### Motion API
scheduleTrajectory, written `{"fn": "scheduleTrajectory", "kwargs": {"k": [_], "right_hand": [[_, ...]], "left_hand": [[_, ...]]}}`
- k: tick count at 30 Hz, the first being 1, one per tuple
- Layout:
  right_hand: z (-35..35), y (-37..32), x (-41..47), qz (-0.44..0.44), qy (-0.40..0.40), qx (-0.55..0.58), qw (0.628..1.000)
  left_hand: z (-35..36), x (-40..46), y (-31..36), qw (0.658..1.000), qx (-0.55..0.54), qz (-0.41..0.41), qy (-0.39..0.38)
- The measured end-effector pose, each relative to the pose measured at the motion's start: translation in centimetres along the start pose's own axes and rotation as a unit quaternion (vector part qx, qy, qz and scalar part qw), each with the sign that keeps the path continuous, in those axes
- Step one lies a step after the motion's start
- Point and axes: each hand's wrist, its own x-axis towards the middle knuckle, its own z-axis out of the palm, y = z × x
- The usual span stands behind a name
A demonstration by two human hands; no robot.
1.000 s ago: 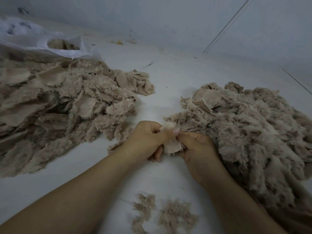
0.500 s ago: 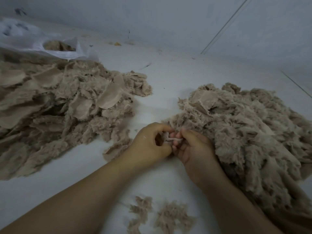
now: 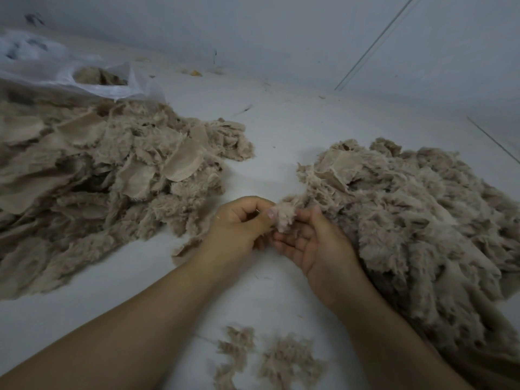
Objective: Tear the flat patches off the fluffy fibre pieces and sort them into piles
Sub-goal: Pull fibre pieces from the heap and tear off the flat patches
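Beige fluffy tuft [image 3: 284, 217] sits between my two hands, just above the pale floor [image 3: 281, 130], right at the near-left edge of the big pile on my right. It's shaggy, loose-fibred, the strands hanging downward; can't tell whether a flat patch is on it, my fingers hide the back.

My left hand [image 3: 242, 226] pinches the tuft, thumb against curled fingers, knuckles up. My right hand [image 3: 312, 243] is palm up, fingers loosely curled, the fingertips holding the tuft's right side; thumb on top of it.

Right pile [image 3: 416, 220]: mostly fluffy stuff, matted and stringy, same beige. One flat woven patch [image 3: 342, 167] shows on its far-left top. My right wrist lies against this pile's edge.

Left pile [image 3: 98, 187]: larger, mixed, many flat rounded patches with frayed rims showing among the fluff; one clear woven piece [image 3: 184, 161] lies tilted near its right side.

Small scraps [image 3: 267, 358] of fluff lie on the floor between my forearms, near the bottom edge.

A white plastic bag [image 3: 84, 71] sits behind the left pile, open, more beige material inside. Pale wall [image 3: 309, 38] behind everything.
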Motion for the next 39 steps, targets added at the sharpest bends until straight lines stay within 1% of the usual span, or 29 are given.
{"fn": "scheduleTrajectory", "kwargs": {"k": [2,8,12,16,20,23,25,27,30,33,36,39], "right_hand": [[-0.05,0.04,0.02,-0.011,0.003,0.015,1.000],[-0.25,0.05,-0.09,-0.031,-0.006,-0.004,0.999],[-0.34,-0.13,-0.24,-0.027,-0.022,-0.023,0.999],[-0.23,-0.20,-0.27,-0.006,-0.005,-0.025,1.000],[-0.37,-0.06,0.11,-0.003,0.012,-0.003,1.000],[-0.66,0.14,0.23,-0.012,-0.007,0.008,1.000],[-0.79,0.40,0.23,-0.021,-0.025,-0.021,0.999],[-0.83,0.59,0.22,-0.033,-0.026,-0.050,0.998],[-0.73,0.59,0.21,-0.034,-0.024,-0.037,0.998],[-0.76,0.45,-0.04,-0.038,-0.040,-0.077,0.996],[-0.98,0.52,0.03,-0.047,-0.022,-0.107,0.993],[-0.89,0.55,0.08,-0.038,-0.014,-0.073,0.997]], "left_hand": [[-0.09,0.06,0.07,1.000,-0.023,-0.008,-0.004],[0.04,0.05,-0.26,0.999,-0.044,-0.007,-0.026],[0.17,-0.04,-0.36,0.995,-0.065,-0.032,-0.066],[0.29,-0.42,-0.39,0.990,-0.081,-0.032,-0.113],[0.39,-0.57,-0.26,0.992,-0.098,0.001,-0.078],[0.19,-0.38,-0.25,0.992,-0.110,0.023,-0.058],[0.19,-0.33,-0.24,0.994,-0.090,0.042,-0.044],[0.22,-0.39,-0.20,0.995,-0.081,0.053,-0.024],[0.37,-0.56,-0.19,0.997,-0.061,0.049,-0.025],[0.60,-0.71,-0.08,0.997,-0.048,0.048,-0.047],[0.74,-0.75,-0.07,0.998,0.007,0.060,-0.022],[0.80,-0.63,-0.23,0.999,0.012,0.048,0.008]]}}
